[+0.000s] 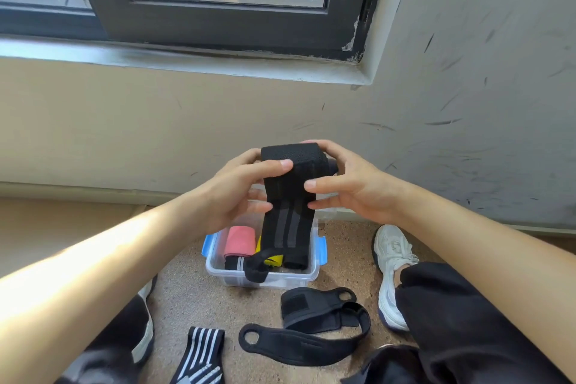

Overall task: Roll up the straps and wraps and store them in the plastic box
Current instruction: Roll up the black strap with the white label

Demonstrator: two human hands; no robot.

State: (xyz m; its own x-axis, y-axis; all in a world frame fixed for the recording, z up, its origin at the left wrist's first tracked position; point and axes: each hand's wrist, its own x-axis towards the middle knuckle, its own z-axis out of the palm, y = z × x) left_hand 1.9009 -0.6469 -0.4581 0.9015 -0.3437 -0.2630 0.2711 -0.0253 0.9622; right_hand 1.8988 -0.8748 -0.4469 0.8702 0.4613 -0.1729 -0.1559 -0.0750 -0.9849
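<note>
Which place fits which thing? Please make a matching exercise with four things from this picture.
Things:
1. pink roll
2. black wrap
3. striped band
4. holed strap

Places:
A. floor, at the lower picture edge
B. held by left hand and right hand
C. rolled up in the box
D. floor, just in front of the box

Pairs: 1-C, 2-B, 3-A, 4-D
</note>
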